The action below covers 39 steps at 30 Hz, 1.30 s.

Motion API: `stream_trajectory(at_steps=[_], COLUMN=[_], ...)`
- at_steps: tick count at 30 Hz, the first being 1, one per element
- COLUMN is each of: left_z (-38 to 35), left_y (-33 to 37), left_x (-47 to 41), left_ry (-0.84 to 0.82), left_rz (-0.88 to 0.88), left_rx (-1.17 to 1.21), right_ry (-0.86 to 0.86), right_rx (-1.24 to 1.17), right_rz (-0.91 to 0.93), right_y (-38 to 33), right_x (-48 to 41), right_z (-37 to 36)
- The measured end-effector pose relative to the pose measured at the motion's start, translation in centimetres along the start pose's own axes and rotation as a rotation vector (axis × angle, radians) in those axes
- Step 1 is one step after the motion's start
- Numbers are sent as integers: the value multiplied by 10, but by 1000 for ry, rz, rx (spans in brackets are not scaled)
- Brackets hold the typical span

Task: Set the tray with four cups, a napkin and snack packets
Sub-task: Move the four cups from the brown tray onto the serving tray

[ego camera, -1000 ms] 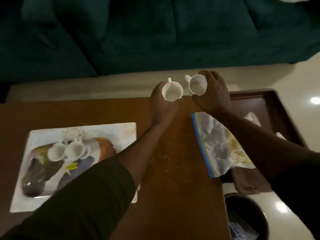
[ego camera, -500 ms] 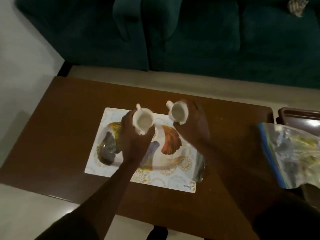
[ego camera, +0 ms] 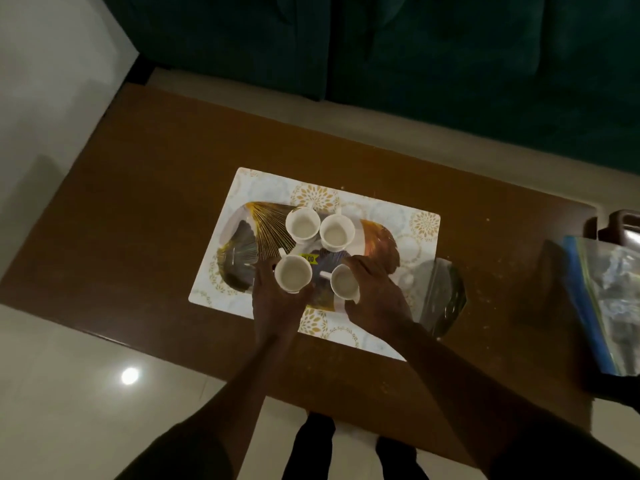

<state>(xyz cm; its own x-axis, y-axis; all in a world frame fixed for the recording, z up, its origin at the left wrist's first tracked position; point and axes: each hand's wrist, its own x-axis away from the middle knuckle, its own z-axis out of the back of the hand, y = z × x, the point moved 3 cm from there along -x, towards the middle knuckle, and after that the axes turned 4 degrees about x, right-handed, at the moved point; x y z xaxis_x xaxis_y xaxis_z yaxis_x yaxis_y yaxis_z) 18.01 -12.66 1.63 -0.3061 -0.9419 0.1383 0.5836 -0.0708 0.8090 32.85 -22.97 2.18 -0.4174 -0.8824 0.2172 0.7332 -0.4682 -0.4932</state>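
1. Nearest the camera, two dark-sleeved forearms reach forward over the near edge of the brown wooden table [ego camera: 145,188].
2. The left hand [ego camera: 277,303] wraps around the near-left cup [ego camera: 293,274], fingers curled on its side; the cup is upright, low over or on the tray — contact cannot be told.
3. The right hand [ego camera: 375,297] grips the near-right cup [ego camera: 344,283] from its right side, fingers closed around the wall, handle pointing left.
4. These two cups sit just beside each other on the patterned tray [ego camera: 408,237], a white rectangle with gold and dark leaf print, lying at the middle of the table.
5. Beyond them, the far-left cup [ego camera: 302,224] and far-right cup [ego camera: 336,231] stand upright, nearly touching, free of both hands.
6. A clear plastic wrapper [ego camera: 440,296] lies against the tray's right edge.
7. At the far right, a zip bag with a blue strip [ego camera: 602,299] rests over the table end.
8. Farthest back is a dark green sofa [ego camera: 415,46].
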Motion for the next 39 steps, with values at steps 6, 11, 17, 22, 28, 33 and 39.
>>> stream_trajectory(at_steps=[6, 11, 17, 22, 28, 33, 39], left_z=[-8, 8, 17, 21, 22, 18, 10], left_y=[-18, -20, -22, -21, -26, -34, -31], left_x=[-3, -7, -20, -30, -28, -29, -27], left_ry=[-47, -141, -409, -364, -237, -308, -249], left_rz=[8, -300, -520, -503, -307, -277, -173], left_rx=[-31, -311, -580, -626, -510, -321, -127], right_ry=[-77, 21, 160, 166, 185, 249, 276], right_rx=[20, -15, -141, -156, -273, -323, -440], right_rz=[-9, -43, -236, -196, -233, -300, -314], right_y=[3, 0, 0, -8, -9, -13, -27], right_x=[-2, 7, 13, 5, 8, 12, 8], right_z=[-14, -12, -11, -16, -15, -20, -26])
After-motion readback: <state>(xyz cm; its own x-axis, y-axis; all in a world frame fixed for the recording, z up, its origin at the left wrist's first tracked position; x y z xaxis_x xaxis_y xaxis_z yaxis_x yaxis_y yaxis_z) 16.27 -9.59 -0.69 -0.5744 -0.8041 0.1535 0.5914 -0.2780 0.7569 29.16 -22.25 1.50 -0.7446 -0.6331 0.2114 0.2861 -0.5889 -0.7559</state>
